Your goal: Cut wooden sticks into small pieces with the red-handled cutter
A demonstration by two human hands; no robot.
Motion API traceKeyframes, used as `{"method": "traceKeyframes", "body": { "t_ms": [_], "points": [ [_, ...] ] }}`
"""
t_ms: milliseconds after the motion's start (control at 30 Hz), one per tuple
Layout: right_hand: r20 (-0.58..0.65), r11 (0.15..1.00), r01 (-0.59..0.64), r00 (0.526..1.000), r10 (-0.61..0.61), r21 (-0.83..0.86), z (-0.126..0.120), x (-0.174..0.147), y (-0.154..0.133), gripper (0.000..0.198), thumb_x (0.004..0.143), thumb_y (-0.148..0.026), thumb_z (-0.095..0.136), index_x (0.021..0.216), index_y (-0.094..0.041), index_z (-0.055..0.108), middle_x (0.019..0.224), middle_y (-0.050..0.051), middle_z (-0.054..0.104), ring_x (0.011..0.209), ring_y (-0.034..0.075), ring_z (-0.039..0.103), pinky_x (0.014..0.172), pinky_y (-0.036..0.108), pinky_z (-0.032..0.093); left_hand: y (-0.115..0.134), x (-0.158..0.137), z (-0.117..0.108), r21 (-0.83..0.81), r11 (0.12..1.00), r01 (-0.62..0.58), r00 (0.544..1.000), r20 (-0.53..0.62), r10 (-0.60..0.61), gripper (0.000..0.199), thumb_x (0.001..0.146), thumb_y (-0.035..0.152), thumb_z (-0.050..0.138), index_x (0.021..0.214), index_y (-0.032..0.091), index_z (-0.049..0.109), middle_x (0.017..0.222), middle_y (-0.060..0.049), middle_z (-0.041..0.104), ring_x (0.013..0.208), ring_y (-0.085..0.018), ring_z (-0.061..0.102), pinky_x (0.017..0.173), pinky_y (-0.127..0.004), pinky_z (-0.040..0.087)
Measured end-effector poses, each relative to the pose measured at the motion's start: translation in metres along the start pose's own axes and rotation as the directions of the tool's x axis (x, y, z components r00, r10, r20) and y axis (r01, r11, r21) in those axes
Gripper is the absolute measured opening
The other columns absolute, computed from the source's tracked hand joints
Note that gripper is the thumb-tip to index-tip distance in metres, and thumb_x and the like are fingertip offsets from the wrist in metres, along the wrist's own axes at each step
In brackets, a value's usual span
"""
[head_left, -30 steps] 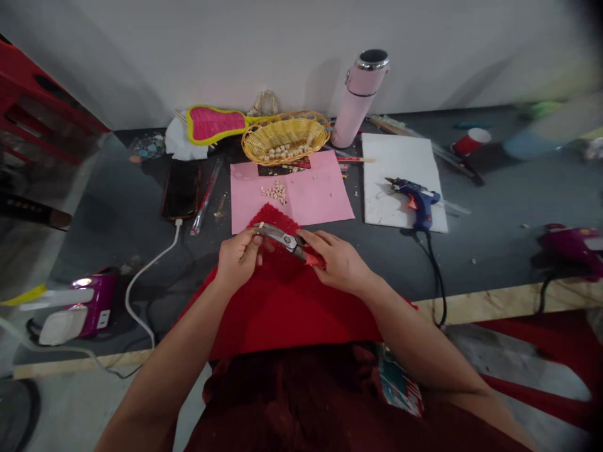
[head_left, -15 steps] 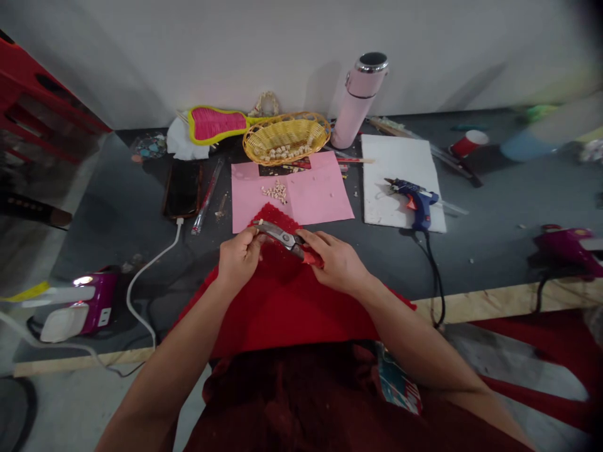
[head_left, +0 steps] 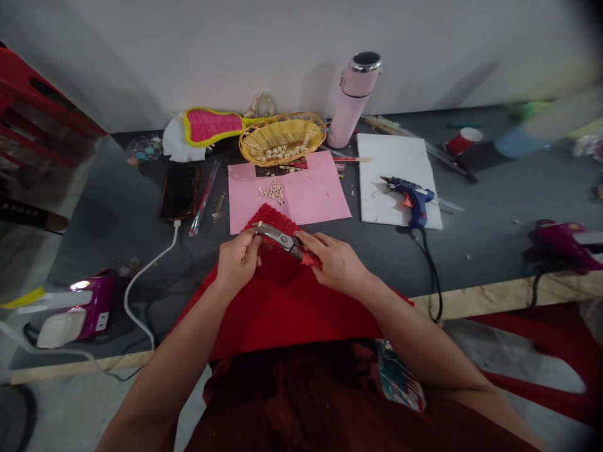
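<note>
My right hand (head_left: 336, 260) is closed round the red handles of a pair of pruning shears (head_left: 286, 241), whose curved metal blades point left. At the blade tips the end of a small pale stick (head_left: 259, 224) shows. My left hand (head_left: 235, 260) pinches this stick right beside the blades; the rest of it is hidden by the fingers. Below both hands a red cloth (head_left: 292, 307) spreads over the table edge and my lap. Just beyond the shears, a pile of small pale cut pieces (head_left: 273, 192) lies on a pink sheet of paper (head_left: 315, 201).
A yellow wicker basket (head_left: 282, 133) holds more pale pieces. Behind it stands a pink flask (head_left: 353, 103). On the right a blue glue gun (head_left: 414, 202) rests on a white board (head_left: 396, 150). A phone (head_left: 179, 191) with a white cable (head_left: 141, 276) lies left.
The view has shifted slightly, so the table's things appear a little further left. Both hands and the shears keep nearly the same pose at the pale stick.
</note>
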State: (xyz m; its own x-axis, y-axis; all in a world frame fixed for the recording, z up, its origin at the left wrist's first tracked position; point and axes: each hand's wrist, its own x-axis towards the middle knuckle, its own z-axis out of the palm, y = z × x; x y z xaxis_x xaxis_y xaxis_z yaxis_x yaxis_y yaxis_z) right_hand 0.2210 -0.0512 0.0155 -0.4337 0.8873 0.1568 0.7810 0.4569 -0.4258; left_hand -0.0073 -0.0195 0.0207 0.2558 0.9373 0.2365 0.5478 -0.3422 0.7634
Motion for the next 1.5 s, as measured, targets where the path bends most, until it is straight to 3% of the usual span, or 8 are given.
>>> {"method": "traceKeyframes", "body": {
  "t_ms": [333, 567, 733, 1000, 1167, 1367, 1500],
  "points": [
    [-0.002, 1.000, 0.001, 1.000, -0.001, 0.011, 0.003, 0.002, 0.001, 0.063, 0.075, -0.012, 0.046, 0.138, -0.014, 0.040, 0.117, 0.013, 0.060, 0.100, 0.023, 0.059, 0.085, 0.036, 0.050, -0.006, 0.001, 0.002, 0.154, 0.988, 0.028, 0.999, -0.043, -0.022, 0.022, 0.091, 0.027, 0.047, 0.083, 0.017, 0.065, 0.048, 0.004, 0.059, 0.048, -0.009, 0.059, 0.055, -0.020, 0.043],
    [0.022, 0.999, 0.046, 0.999, -0.046, -0.002, -0.001, 0.003, 0.007, 0.063, 0.077, -0.016, 0.049, 0.139, -0.013, 0.039, 0.126, 0.014, 0.055, 0.110, 0.026, 0.055, 0.093, 0.041, 0.047, -0.006, 0.004, -0.005, -0.023, 0.999, -0.034, 0.993, 0.114, 0.037, 0.028, 0.095, 0.025, 0.038, 0.083, 0.016, 0.062, 0.068, 0.001, 0.069, 0.043, -0.005, 0.057, 0.052, -0.017, 0.045],
    [0.029, 0.999, 0.035, 0.999, -0.036, 0.034, -0.003, 0.002, 0.007, 0.062, 0.076, -0.016, 0.048, 0.138, -0.015, 0.040, 0.120, 0.013, 0.058, 0.102, 0.024, 0.059, 0.088, 0.038, 0.049, -0.005, 0.003, -0.005, -0.042, 0.999, -0.010, 0.989, 0.149, 0.016, 0.029, 0.096, 0.026, 0.037, 0.083, 0.017, 0.061, 0.069, 0.001, 0.070, 0.042, -0.004, 0.055, 0.049, -0.017, 0.044],
    [0.023, 1.000, -0.026, 0.999, 0.026, -0.001, -0.002, -0.001, -0.004, 0.059, 0.077, -0.014, 0.047, 0.136, -0.014, 0.043, 0.108, 0.012, 0.062, 0.088, 0.022, 0.061, 0.079, 0.035, 0.050, -0.004, 0.002, -0.005, 0.110, 0.994, 0.008, 0.996, 0.085, -0.017, 0.032, 0.094, 0.026, 0.040, 0.076, 0.017, 0.065, 0.045, 0.003, 0.058, 0.045, -0.010, 0.058, 0.054, -0.020, 0.044],
    [-0.009, 0.998, -0.023, 1.000, 0.024, 0.057, 0.001, 0.001, -0.002, 0.059, 0.079, -0.015, 0.047, 0.137, -0.013, 0.040, 0.116, 0.013, 0.060, 0.100, 0.023, 0.060, 0.086, 0.036, 0.050, -0.005, 0.002, 0.000, 0.223, 0.975, 0.023, 0.998, -0.056, -0.011, 0.020, 0.088, 0.028, 0.052, 0.089, 0.016, 0.068, 0.063, -0.001, 0.068, 0.058, -0.013, 0.064, 0.057, -0.021, 0.044],
    [0.010, 1.000, -0.015, 1.000, 0.015, 0.016, -0.002, 0.002, 0.000, 0.063, 0.079, -0.018, 0.049, 0.140, -0.015, 0.036, 0.126, 0.014, 0.056, 0.111, 0.027, 0.055, 0.089, 0.041, 0.050, -0.010, 0.001, -0.001, 0.089, 0.996, 0.018, 1.000, -0.024, -0.016, 0.028, 0.094, 0.028, 0.044, 0.084, 0.017, 0.068, 0.055, 0.002, 0.064, 0.047, -0.008, 0.059, 0.057, -0.019, 0.045],
    [0.021, 0.999, 0.016, 1.000, -0.017, 0.042, -0.004, 0.002, 0.004, 0.063, 0.079, -0.019, 0.049, 0.141, -0.017, 0.035, 0.127, 0.014, 0.054, 0.113, 0.027, 0.055, 0.092, 0.042, 0.049, -0.009, 0.001, -0.002, -0.068, 0.997, 0.040, 0.997, 0.071, -0.035, 0.032, 0.095, 0.030, 0.042, 0.080, 0.017, 0.066, 0.060, 0.000, 0.067, 0.044, -0.007, 0.057, 0.051, -0.018, 0.045]
  ]
}}
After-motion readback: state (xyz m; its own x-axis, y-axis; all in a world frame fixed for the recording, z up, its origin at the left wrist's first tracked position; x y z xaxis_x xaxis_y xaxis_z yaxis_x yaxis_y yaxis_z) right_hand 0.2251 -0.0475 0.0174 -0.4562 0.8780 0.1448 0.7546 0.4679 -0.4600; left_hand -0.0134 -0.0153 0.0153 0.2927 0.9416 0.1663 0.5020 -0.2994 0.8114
